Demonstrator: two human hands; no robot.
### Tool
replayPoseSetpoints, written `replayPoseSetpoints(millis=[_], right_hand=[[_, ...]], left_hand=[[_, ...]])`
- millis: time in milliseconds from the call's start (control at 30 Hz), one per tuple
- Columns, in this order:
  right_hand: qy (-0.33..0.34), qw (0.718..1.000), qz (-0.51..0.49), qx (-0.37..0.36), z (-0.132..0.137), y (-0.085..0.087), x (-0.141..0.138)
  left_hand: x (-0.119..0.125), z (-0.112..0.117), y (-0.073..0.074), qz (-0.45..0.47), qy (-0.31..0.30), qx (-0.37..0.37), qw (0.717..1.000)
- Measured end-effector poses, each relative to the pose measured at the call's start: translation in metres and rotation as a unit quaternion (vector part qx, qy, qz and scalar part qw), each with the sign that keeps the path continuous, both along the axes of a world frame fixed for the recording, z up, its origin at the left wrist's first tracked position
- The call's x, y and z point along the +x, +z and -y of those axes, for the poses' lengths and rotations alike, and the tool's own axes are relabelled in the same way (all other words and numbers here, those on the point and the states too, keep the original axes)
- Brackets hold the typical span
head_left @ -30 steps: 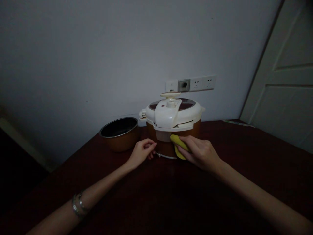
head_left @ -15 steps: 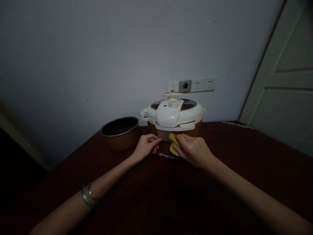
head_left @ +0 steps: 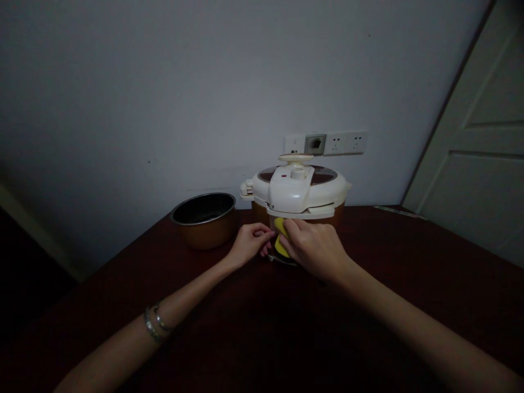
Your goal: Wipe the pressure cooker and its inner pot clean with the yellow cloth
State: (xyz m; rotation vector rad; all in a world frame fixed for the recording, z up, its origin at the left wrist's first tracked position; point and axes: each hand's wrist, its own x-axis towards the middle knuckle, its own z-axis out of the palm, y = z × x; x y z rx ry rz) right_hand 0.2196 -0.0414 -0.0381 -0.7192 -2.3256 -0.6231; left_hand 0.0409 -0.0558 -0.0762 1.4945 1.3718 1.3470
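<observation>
A cream-lidded, orange-bodied electric cooker (head_left: 301, 188) stands on a dark red-brown table (head_left: 262, 322) against the wall. My right hand (head_left: 315, 248) is closed on a yellow cloth (head_left: 280, 236) and presses it against the cooker's front, just under the lid. My left hand (head_left: 249, 244) has its fingers curled against the cooker's lower left side, close to the cloth. Whether it holds anything is hidden. Bracelets sit on my left wrist.
The cooker's round inner pot (head_left: 204, 218), dark inside and orange outside, sits on the table to the left. A row of wall sockets (head_left: 325, 143) is behind the cooker. A white door (head_left: 478, 153) stands at the right.
My right hand has slid the yellow cloth leftward across the cooker's front. My left hand has stayed at the cooker's left side. The view has shifted slightly.
</observation>
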Motion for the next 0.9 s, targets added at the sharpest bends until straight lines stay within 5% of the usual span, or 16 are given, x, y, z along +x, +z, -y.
replayPoseSetpoints(millis=[233,467,600,700,900], right_hand=[[-0.020,0.996,0.053,-0.074,-0.002,-0.031,-0.005],[0.175,0.960,-0.093,-0.199,0.001,-0.044,0.010],[0.278,0.912,-0.132,-0.272,0.009,-0.046,0.007],[0.297,0.902,-0.133,-0.283,0.010,-0.054,0.011],[0.263,0.899,-0.105,-0.335,0.004,-0.104,0.041]], left_hand=[[-0.007,0.008,-0.005,-0.033,-0.016,-0.024,0.999],[0.004,0.042,-0.011,0.039,-0.160,-0.052,0.985],[0.010,0.051,-0.010,0.033,-0.091,-0.024,0.995],[0.003,0.053,-0.005,-0.029,-0.022,0.010,0.999],[-0.027,0.036,0.009,0.001,0.119,0.044,0.992]])
